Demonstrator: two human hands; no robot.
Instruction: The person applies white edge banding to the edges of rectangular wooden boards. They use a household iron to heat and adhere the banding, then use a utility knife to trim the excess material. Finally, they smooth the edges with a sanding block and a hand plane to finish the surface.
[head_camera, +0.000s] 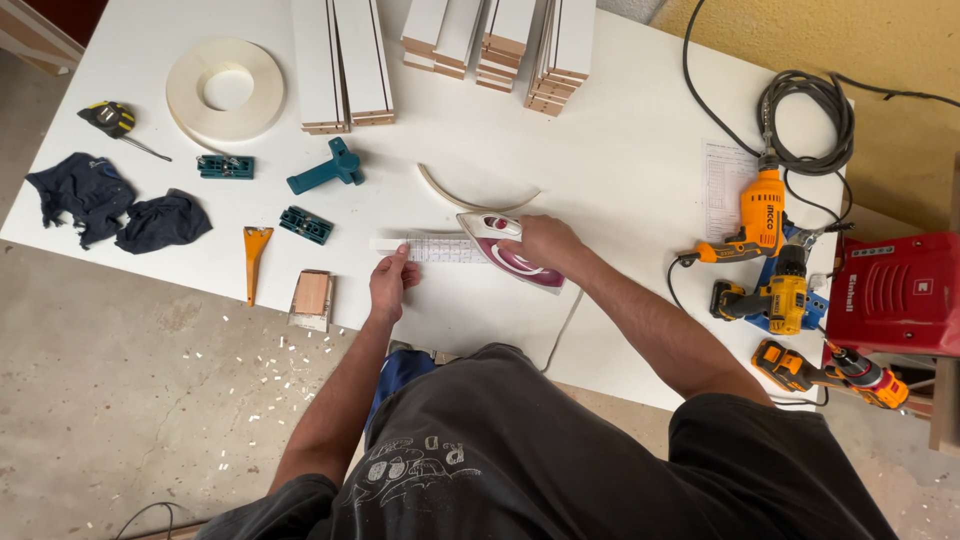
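Observation:
My right hand (545, 243) grips the handle of a white and magenta clothes iron (512, 262). The iron's tip rests on a narrow white board (425, 247) that lies flat on the white table (620, 170). A thin white edging strip runs along the board under the iron. My left hand (390, 281) presses its fingertips on the board's left part, just left of the iron. The iron's cord (562, 330) drops off the table's near edge.
A roll of white edging tape (225, 90), a curled offcut (470, 198), stacked white panels (345, 60), teal trimmers (328, 168), an orange scraper (256, 258), a sanding block (312, 296), dark rags (120, 205) and a tape measure (112, 118) lie around. Drills (760, 220) and a red case (895, 292) sit right.

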